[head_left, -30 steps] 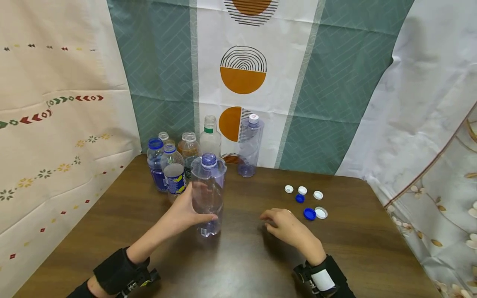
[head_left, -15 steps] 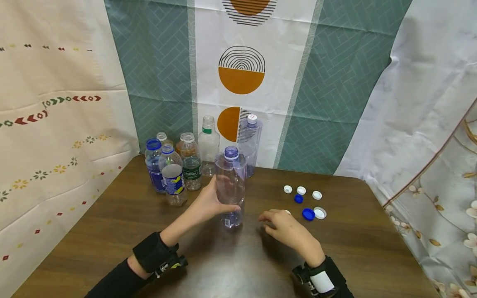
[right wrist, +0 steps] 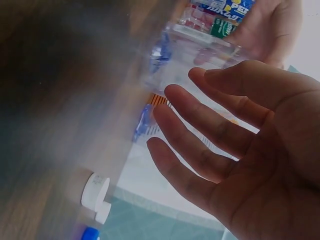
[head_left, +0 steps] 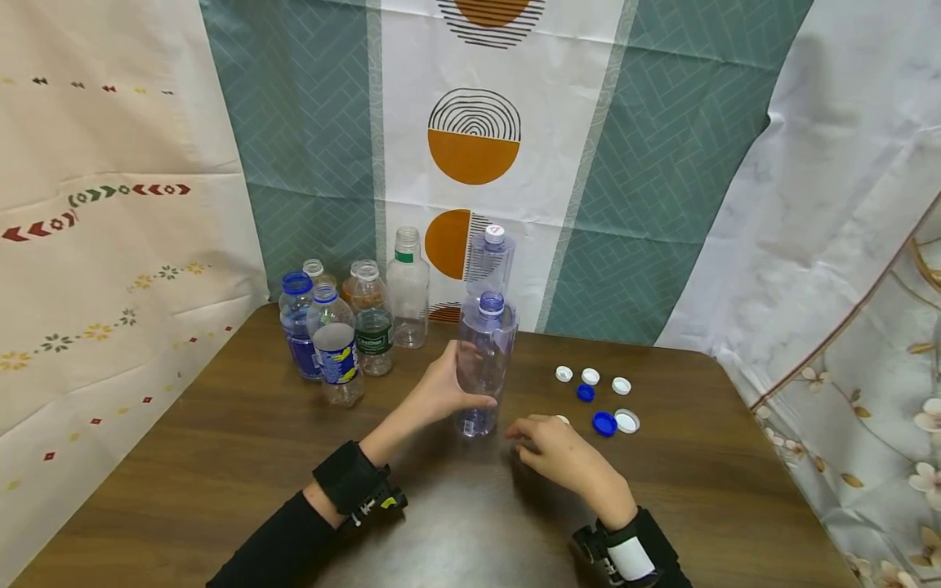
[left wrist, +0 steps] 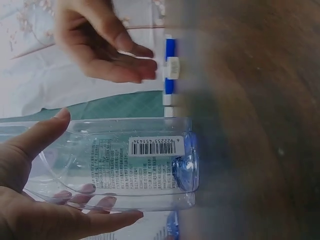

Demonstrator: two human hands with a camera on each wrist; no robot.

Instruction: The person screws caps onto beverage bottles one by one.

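Observation:
My left hand (head_left: 439, 390) grips a clear, purple-tinted plastic bottle (head_left: 485, 351) round its body, thumb in front. The bottle is upright and its mouth has no cap. A printed label with a barcode (left wrist: 156, 146) shows near its base in the left wrist view. I cannot tell whether the base touches the table. Just right of the bottle, my right hand (head_left: 568, 459) hovers low with relaxed fingers and holds nothing. A white cap (head_left: 562, 419) is partly hidden behind it; the right wrist view shows a white cap (right wrist: 95, 192) below the fingers.
Behind stands a similar bottle with a white cap (head_left: 494, 234). Several uncapped bottles cluster at left, including one with a blue lemon label (head_left: 338, 364) and a tall clear one (head_left: 408, 294). Blue caps (head_left: 604, 424) and white caps (head_left: 621, 385) lie on the wooden table (head_left: 706, 482).
My left hand has carried the bottle rightward, away from the bottle cluster and closer to my right hand. My right hand has stayed almost still.

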